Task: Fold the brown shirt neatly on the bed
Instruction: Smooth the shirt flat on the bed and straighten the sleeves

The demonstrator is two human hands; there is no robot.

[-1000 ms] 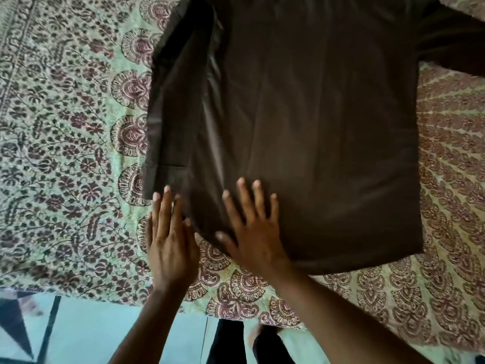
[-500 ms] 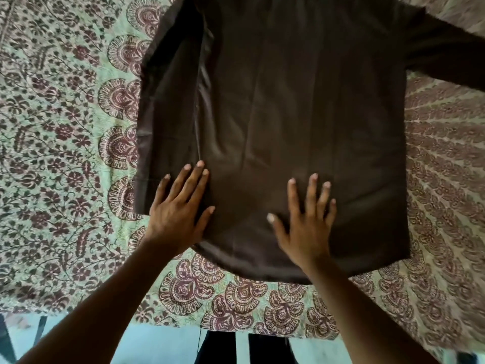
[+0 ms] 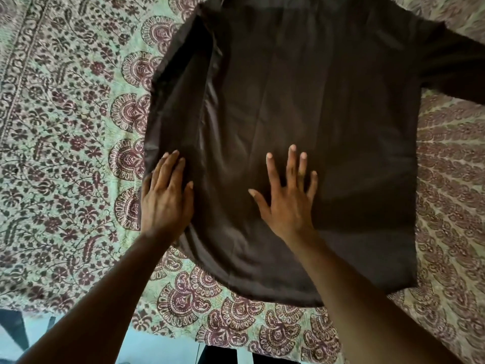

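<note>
Your brown shirt [image 3: 315, 127] lies spread across the middle of the bed, on the printed bedspread [image 3: 65, 153], with its hem toward you at 6 o'clock and the collar end running out of view at 12 o'clock. The side at 9 o'clock is already turned inward as a long flap [image 3: 181, 101], while the sleeve [image 3: 456, 69] at 2 o'clock lies stretched out, unfolded.

Your left hand [image 3: 165, 203] lies flat, fingers straight and close together, on the lower end of that flap. Your right hand [image 3: 288, 203] presses the shirt body with fingers spread. Neither hand grips anything.

To do this step well, I'd say sweep both palms away from you toward 12 o'clock, firmly and evenly, so the flap's outer edge sets straight and parallel to the opposite side seam. Push any trapped fullness out toward the open edges, not into the crease.

The fabric looks thin, smooth and faintly glossy, probably slippery, so keep one palm anchoring while the other smooths. Faint lengthwise creases run up the body. The hem curves gently at 6 o'clock. The bedspread is a matte pale-green cloth with maroon fan and floral motifs.
</note>
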